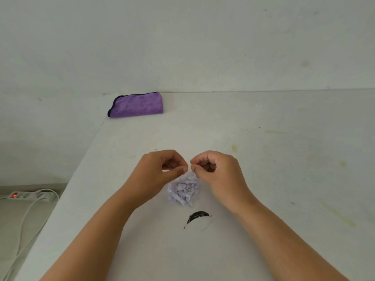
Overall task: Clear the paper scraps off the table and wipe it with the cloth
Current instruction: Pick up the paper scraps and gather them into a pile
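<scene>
A heap of pale lilac paper scraps [184,190] sits on the white table [263,159], bunched together in what looks like a thin clear bag. My left hand [162,169] and my right hand [217,169] are just above the heap, fingertips almost touching. Each hand pinches the top of the bunch between thumb and forefinger. The purple cloth [137,105], folded and edged in black, lies at the table's far left corner, well away from both hands.
A black curved mark [197,217] is on the table just in front of the heap. The table's left edge runs diagonally. Beyond it, on the floor, lies a power strip [30,196] with a red light and white cables. A white wall stands behind the table.
</scene>
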